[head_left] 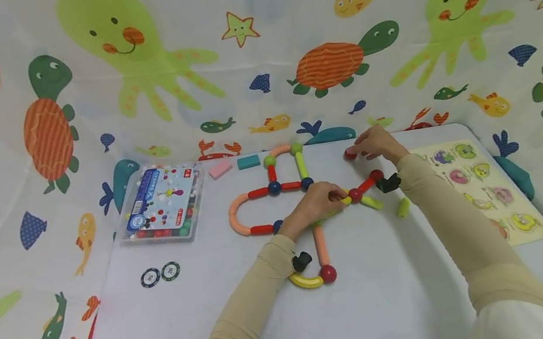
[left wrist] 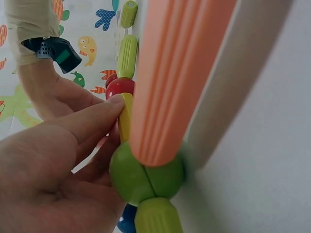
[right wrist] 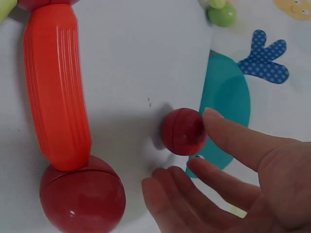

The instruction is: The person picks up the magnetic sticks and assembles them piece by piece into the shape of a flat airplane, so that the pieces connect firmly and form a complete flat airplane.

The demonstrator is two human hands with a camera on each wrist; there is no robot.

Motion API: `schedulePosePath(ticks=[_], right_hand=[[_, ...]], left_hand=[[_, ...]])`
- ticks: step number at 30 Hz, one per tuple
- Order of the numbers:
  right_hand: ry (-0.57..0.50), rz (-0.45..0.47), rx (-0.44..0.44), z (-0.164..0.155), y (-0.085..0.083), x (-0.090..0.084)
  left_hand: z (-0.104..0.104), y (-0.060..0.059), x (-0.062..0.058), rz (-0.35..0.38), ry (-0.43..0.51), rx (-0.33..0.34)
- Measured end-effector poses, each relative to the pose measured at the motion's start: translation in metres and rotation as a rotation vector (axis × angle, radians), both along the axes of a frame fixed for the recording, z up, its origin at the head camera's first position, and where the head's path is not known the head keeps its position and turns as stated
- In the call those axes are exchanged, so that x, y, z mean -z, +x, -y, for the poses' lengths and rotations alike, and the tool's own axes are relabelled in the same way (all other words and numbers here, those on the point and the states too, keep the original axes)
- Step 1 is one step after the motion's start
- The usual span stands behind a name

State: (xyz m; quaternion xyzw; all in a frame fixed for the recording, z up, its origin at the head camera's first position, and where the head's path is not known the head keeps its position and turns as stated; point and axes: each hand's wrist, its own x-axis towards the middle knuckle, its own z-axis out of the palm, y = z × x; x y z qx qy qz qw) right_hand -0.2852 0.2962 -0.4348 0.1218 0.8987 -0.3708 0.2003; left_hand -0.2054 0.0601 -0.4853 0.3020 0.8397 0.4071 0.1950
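Observation:
A flat figure of magnetic building rods and balls lies on the table. My left hand (head_left: 317, 205) pinches a yellow rod (left wrist: 125, 116) between a green ball (left wrist: 146, 172) and a red ball (head_left: 355, 195). From that red ball, a red rod (right wrist: 57, 87) leads to another red ball (right wrist: 82, 196), and a lime-green rod (head_left: 372, 202) points off to the right. Toward the back, my right hand (head_left: 376, 144) holds a loose red ball (right wrist: 183, 131) by thumb and fingertips, low at the tabletop. An orange-pink rod (left wrist: 180, 73) extends from the green ball.
A clear box (head_left: 190, 230) of balls stands at the back left, beside a pink block (head_left: 220, 170) and a teal block (head_left: 248, 162). Two round chips (head_left: 150, 277) lie front left. A short green rod (head_left: 403, 208) and a picture board (head_left: 519, 219) are at right.

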Motion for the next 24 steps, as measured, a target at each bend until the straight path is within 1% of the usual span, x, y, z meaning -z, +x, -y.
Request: schedulePosePath(ticks=[5, 8, 11, 15, 17, 20, 22, 24], right_hand=[[0.007, 0.022, -0.001, 0.002, -0.003, 0.005], [0.043, 0.011, -0.016, 0.003, -0.004, 0.008], [0.078, -0.015, -0.039, 0.005, -0.004, 0.011], [0.099, -0.086, -0.047, 0.005, 0.002, 0.012], [0.083, -0.129, -0.028, 0.003, 0.006, 0.009], [0.012, -0.187, 0.016, 0.001, 0.014, 0.002], [-0.04, -0.229, 0.037, -0.001, 0.02, -0.003], [-0.068, -0.269, 0.046, -0.003, 0.03, -0.007]], left_hand=[[0.0, 0.0, -0.001, 0.006, 0.005, -0.001], [0.0, 0.0, -0.001, 0.018, 0.01, -0.005], [0.0, 0.0, 0.0, 0.026, 0.012, -0.008], [0.0, 0.0, 0.002, 0.022, 0.011, -0.004], [-0.001, -0.001, 0.003, 0.014, 0.013, -0.001], [-0.001, -0.002, 0.002, 0.003, 0.014, -0.001], [-0.001, -0.002, 0.001, 0.012, 0.017, -0.008], [0.0, -0.002, 0.001, 0.019, 0.014, -0.012]])
